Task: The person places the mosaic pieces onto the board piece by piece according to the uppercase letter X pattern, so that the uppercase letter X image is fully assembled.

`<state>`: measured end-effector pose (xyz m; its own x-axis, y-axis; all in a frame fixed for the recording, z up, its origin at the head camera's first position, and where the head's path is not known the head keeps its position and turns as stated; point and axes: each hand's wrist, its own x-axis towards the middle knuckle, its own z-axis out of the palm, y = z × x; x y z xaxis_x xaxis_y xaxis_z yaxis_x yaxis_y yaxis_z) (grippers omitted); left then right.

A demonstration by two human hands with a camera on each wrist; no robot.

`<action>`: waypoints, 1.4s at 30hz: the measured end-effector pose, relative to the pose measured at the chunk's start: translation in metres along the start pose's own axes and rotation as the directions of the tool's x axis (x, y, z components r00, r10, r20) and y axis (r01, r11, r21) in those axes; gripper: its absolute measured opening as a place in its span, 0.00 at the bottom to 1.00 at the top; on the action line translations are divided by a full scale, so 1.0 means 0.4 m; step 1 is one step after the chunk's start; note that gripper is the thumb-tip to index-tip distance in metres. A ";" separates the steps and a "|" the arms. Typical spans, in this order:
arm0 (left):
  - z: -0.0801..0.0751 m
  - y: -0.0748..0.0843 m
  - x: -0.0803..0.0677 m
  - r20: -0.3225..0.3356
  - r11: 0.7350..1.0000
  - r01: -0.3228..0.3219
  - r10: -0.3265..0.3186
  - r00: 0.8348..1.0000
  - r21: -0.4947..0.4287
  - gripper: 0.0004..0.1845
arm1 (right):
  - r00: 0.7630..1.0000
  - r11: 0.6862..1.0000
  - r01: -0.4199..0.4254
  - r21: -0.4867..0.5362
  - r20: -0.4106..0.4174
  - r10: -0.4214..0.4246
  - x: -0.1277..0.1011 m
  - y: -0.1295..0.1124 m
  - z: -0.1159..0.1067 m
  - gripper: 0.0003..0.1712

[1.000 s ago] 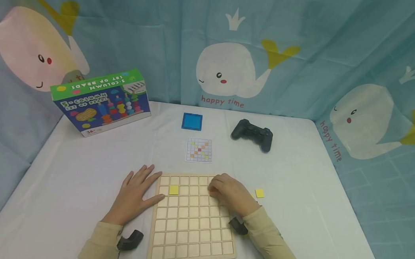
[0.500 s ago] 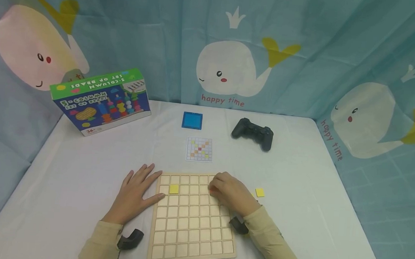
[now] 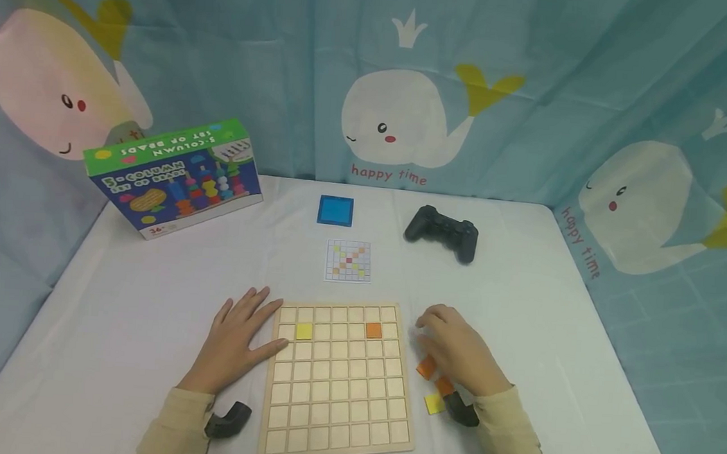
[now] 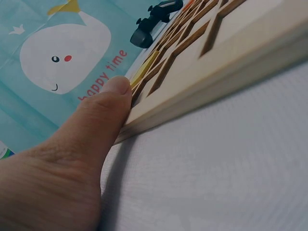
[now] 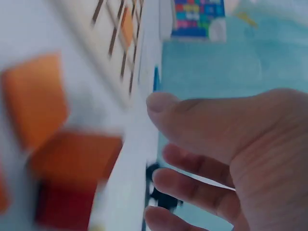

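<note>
Left hand: the left hand (image 3: 239, 343) lies flat on the white table (image 3: 147, 297), fingers straight and spread apart, thumb touching the left edge of the wooden grid board (image 3: 337, 382), lower centre of the frame

Right hand: the right hand (image 3: 456, 351) hovers just right of the board, fingers loosely curled and apart, holding nothing

Loose tiles: orange tiles (image 3: 426, 367) and a yellow tile (image 3: 433, 403) lie under and beside this hand

Board: one yellow tile in board (image 3: 304, 331) and one orange tile in board (image 3: 373, 330), both in the second row from the top

Upper part: pattern card (image 3: 349, 261), blue box (image 3: 336, 211), black controller (image 3: 441, 232)
</note>
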<state>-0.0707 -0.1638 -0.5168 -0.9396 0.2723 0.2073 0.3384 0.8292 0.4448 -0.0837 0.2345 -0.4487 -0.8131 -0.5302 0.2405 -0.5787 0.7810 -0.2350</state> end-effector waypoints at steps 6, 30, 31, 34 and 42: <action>-0.002 0.003 0.002 -0.007 1.000 -0.001 0.001 1.000 0.007 0.41 | 0.987 0.988 -0.155 -0.007 -0.035 0.154 -0.066 0.052 -0.011 0.15; -0.002 0.067 -0.098 0.022 0.999 0.002 -0.003 1.000 0.054 0.48 | 0.947 0.946 -0.321 -0.037 -0.003 0.321 -0.112 0.083 0.009 0.20; -0.002 0.067 -0.098 0.021 0.998 -0.005 0.004 1.000 0.057 0.48 | 0.950 0.949 -0.313 -0.034 -0.003 0.313 -0.111 0.083 0.009 0.19; -0.005 0.068 -0.099 0.016 0.998 -0.021 0.020 1.000 0.061 0.48 | 0.957 0.957 -0.290 -0.033 0.003 0.290 -0.108 0.081 0.006 0.16; -0.009 0.068 -0.100 0.018 0.997 -0.051 0.050 0.999 0.062 0.48 | 0.959 0.959 -0.282 -0.031 0.011 0.283 -0.106 0.082 0.009 0.15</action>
<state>-0.0237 -0.1537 -0.5098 -0.9224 0.3217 0.2137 0.3817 0.8432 0.3786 -0.0683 0.2813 -0.4699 -0.9442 -0.2913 0.1535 -0.3233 0.9088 -0.2640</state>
